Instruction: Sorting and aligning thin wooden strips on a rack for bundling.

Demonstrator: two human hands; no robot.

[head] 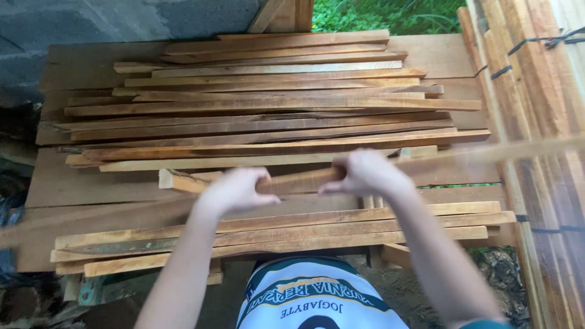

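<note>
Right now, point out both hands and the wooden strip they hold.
left hand [234, 190], head view, on the back of the hand.
right hand [365, 172], head view, on the knuckles.
wooden strip [301, 180], head view, on the bare stretch between the two hands.

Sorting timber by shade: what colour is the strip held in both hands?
Warm orange-brown, seen in the head view: the wooden strip.
</note>
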